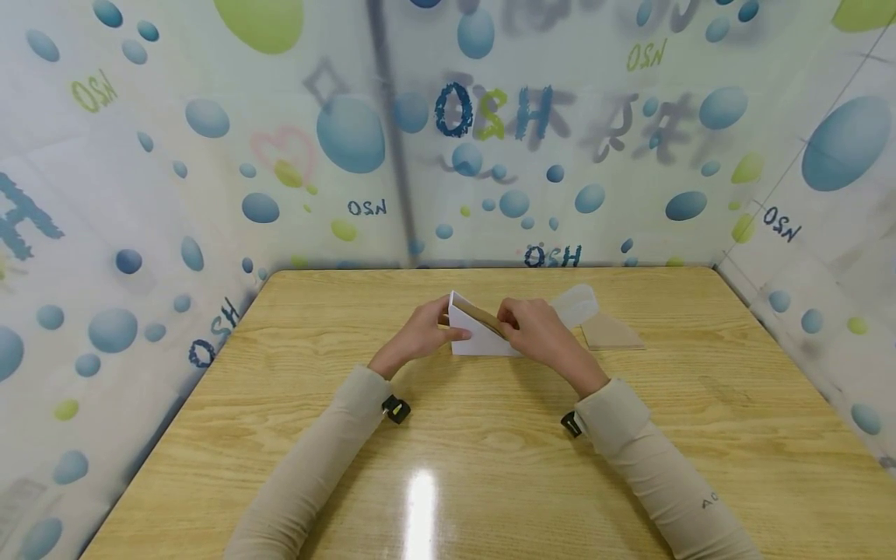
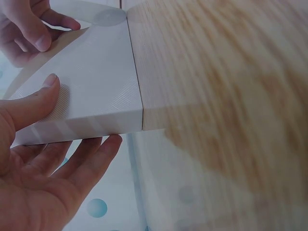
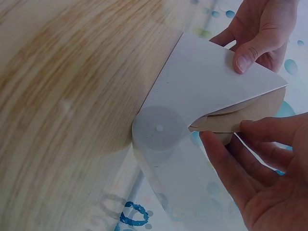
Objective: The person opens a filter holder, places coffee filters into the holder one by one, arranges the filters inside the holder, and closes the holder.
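Note:
A white, slant-topped case [image 1: 472, 341] stands on the table in front of me. My left hand [image 1: 421, 330] grips its left end, thumb on the near face and fingers round the narrow end, as the left wrist view shows. Brown card or paper sheets [image 1: 478, 314] fill the open sloping top. With thumb and fingertips my right hand [image 1: 537, 330] pinches the edge of the brown sheets [image 3: 224, 122] near the low end of the slope. From the case's right end a translucent, round-ended cover [image 3: 187, 180] extends, swung away from the opening.
More flat brown card [image 1: 612, 334] lies on the table to the right of the case, beside the cover. The wooden table [image 1: 483, 459] reaches a patterned curtain wall [image 1: 595, 155] at the back. Dark wrist mounts [image 1: 396, 409] sit at both cuffs.

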`<state>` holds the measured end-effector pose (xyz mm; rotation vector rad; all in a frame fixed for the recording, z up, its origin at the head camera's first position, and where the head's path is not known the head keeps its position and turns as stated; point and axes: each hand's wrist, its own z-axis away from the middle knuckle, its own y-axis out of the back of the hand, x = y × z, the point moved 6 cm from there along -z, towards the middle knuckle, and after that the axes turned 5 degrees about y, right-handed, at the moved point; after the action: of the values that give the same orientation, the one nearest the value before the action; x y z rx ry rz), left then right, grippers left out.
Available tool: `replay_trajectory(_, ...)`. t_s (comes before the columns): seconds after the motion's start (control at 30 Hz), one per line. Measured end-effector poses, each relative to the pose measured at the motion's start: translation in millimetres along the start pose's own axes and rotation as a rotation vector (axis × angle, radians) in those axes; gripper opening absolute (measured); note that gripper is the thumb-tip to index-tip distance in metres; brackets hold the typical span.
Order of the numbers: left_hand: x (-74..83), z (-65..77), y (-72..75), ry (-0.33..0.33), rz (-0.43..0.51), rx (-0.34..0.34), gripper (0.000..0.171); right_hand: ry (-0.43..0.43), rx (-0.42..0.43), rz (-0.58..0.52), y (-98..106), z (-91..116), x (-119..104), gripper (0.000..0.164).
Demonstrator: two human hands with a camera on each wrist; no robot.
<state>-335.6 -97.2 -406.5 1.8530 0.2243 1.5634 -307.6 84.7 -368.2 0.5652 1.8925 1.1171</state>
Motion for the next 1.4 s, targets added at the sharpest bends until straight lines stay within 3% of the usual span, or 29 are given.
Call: replay_trajectory(1.4,1.8,0.5,-0.3,0.002,-0.021,0.007,0.039,0.027,0.006,0.024,-4.5,-1.1,-1.5,0.008)
